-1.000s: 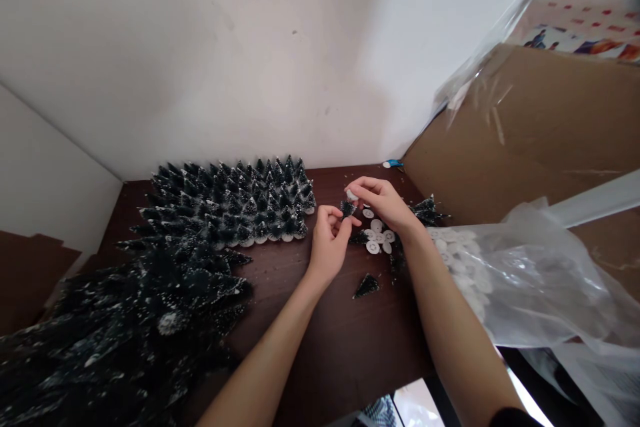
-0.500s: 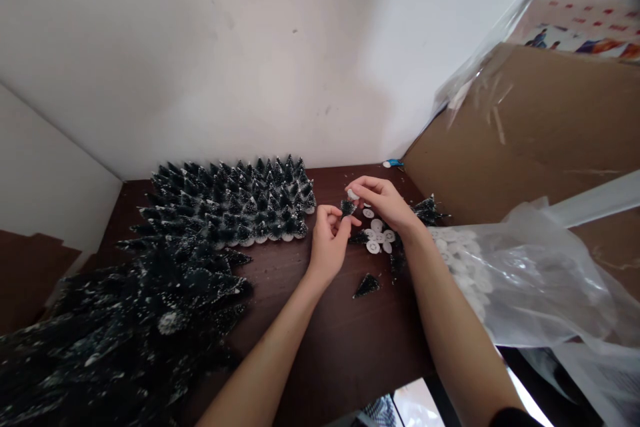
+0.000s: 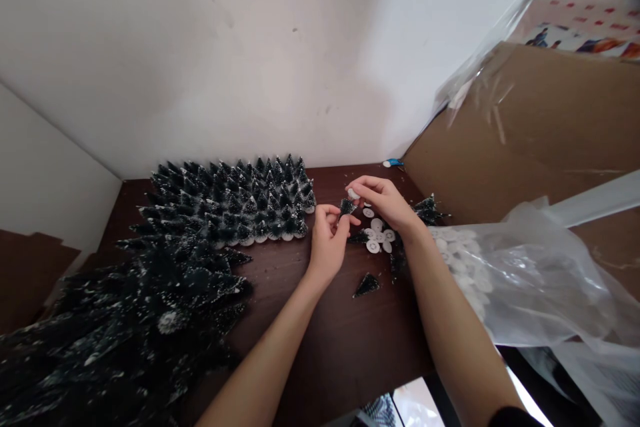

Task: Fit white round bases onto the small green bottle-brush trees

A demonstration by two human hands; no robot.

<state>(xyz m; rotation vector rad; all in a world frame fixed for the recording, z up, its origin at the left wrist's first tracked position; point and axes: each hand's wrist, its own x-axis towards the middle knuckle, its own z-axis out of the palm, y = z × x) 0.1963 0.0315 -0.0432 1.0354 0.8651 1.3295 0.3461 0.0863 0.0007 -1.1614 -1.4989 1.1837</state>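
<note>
My left hand [image 3: 327, 240] pinches a tiny dark green bottle-brush tree [image 3: 347, 207] between thumb and fingers. Just above it, my right hand [image 3: 383, 201] holds a small white round base [image 3: 353, 195] against the tree's bottom end. Both hands hover over the dark brown table [image 3: 325, 340]. Under the right hand lies a small heap of white round bases [image 3: 377, 237]. One loose little tree [image 3: 367, 285] lies flat on the table near my left wrist.
Rows of finished little trees on white bases [image 3: 240, 203] stand at the back left. A big pile of loose trees [image 3: 125, 327] fills the front left. A clear plastic bag of white bases [image 3: 505, 273] and a cardboard box [image 3: 540, 133] stand right. A white wall rises behind.
The hands have hardly moved; the left fingers shifted slightly around the tree while the right hand keeps the base at its end.
</note>
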